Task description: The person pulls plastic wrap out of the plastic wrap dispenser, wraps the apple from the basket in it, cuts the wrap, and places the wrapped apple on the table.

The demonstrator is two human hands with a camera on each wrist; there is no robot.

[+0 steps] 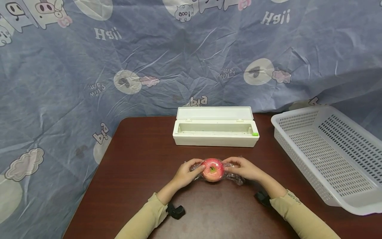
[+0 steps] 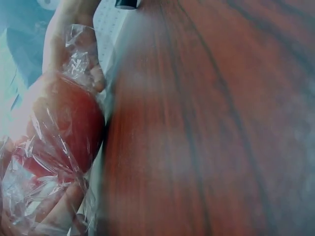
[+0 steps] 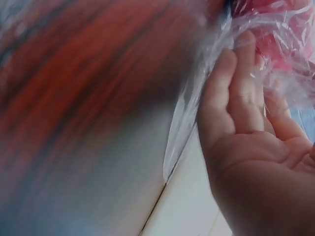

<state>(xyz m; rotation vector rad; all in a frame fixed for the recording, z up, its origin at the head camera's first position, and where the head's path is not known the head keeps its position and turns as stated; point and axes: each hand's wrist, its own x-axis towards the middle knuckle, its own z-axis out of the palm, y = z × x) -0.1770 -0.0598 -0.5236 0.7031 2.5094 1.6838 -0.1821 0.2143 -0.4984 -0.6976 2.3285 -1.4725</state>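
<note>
A red apple point(image 1: 213, 170) wrapped in clear cling film sits stem up on the table between both hands. My left hand point(image 1: 184, 173) holds its left side, thumb near the top and fingers behind. On the other side, my right hand point(image 1: 243, 168) pinches the gathered cling film point(image 1: 237, 178) close against the fruit. In the left wrist view the film is creased tightly over the apple point(image 2: 74, 118) and bunches around the left fingers. The right wrist view shows fairly straight right-hand fingers point(image 3: 241, 83) beneath loose film, with the apple partly cut off at the top corner.
Behind the apple stands a long white cling film dispenser point(image 1: 216, 141), its lid raised and a green slider at its right end. A white perforated plastic basket point(image 1: 304, 166) lies at the right of the brown table point(image 1: 143, 159). A patterned blue cloth point(image 1: 179, 59) hangs behind.
</note>
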